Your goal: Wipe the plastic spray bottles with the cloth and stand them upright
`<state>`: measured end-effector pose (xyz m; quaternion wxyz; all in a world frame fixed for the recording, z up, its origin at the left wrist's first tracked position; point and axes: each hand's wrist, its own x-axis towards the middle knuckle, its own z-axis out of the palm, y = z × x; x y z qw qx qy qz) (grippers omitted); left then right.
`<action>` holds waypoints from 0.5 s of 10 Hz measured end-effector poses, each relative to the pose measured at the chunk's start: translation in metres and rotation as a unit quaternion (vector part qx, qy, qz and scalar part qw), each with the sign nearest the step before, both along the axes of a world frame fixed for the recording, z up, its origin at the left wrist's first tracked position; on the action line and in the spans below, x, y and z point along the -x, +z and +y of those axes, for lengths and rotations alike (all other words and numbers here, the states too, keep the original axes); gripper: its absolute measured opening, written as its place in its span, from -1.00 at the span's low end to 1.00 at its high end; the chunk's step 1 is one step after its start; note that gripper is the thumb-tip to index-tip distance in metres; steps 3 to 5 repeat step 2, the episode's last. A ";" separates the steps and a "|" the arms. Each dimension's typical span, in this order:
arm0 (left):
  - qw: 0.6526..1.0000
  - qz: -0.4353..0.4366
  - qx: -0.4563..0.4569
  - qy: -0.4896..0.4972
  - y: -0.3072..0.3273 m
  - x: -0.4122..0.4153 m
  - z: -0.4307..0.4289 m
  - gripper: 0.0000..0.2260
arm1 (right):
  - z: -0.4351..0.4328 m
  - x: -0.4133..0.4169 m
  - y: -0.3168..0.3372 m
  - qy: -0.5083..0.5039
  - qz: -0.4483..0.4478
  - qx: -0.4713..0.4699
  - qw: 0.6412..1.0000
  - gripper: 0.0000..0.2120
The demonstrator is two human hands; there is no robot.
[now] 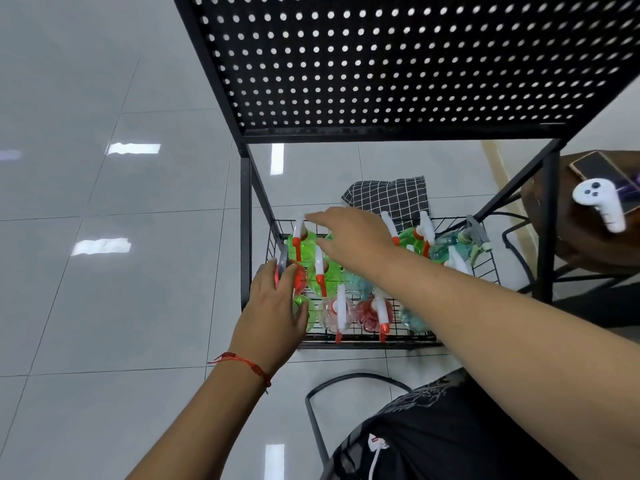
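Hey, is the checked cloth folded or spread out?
Folded, loosely: the checked cloth lies as a thick bundle behind the wire basket.

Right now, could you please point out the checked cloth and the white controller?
checked cloth [388, 197]: head view, middle of the fabric.
white controller [594, 195]: head view, its button face.

The red spray bottle [300, 279] in my fingers [267, 276] is glossy translucent plastic, like the others in the thin black wire basket [485, 268]. The perforated metal shelf [398, 64] looks matt, the checked cloth [388, 199] woven, and the floor tiles [104, 289] mirror-glossy.
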<state>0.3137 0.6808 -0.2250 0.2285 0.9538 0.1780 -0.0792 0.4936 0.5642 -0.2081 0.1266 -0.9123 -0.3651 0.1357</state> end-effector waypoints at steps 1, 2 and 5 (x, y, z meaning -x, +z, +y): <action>0.999 -0.032 -0.010 -0.028 0.001 0.000 0.000 -0.48 | -0.019 0.005 0.003 -0.011 0.000 -0.007 1.000 -0.57; 0.997 -0.039 -0.028 -0.063 0.001 -0.005 -0.002 -0.52 | -0.045 0.013 0.011 -0.040 -0.008 -0.021 0.999 -0.57; 0.997 -0.039 -0.028 -0.063 0.001 -0.005 -0.002 -0.52 | -0.045 0.013 0.011 -0.040 -0.008 -0.021 0.999 -0.57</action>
